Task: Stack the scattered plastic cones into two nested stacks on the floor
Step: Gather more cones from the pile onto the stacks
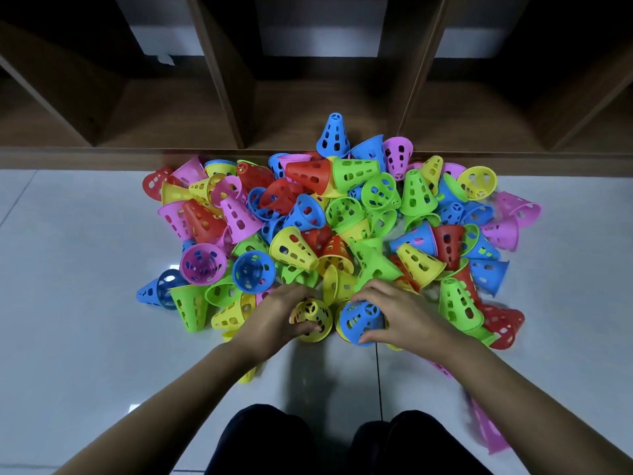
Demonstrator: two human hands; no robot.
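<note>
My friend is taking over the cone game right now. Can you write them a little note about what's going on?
Left hand grips a yellow cone, tip up. Right hand grips a blue cone, also tip up. The pile of cones lies jumbled on the floor by the shelf. No tall stacks show yet; nearly all stacking is left.

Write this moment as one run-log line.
left hand: grips yellow cone | right hand: grips blue cone | cone pile: scattered on floor, unstacked
</note>
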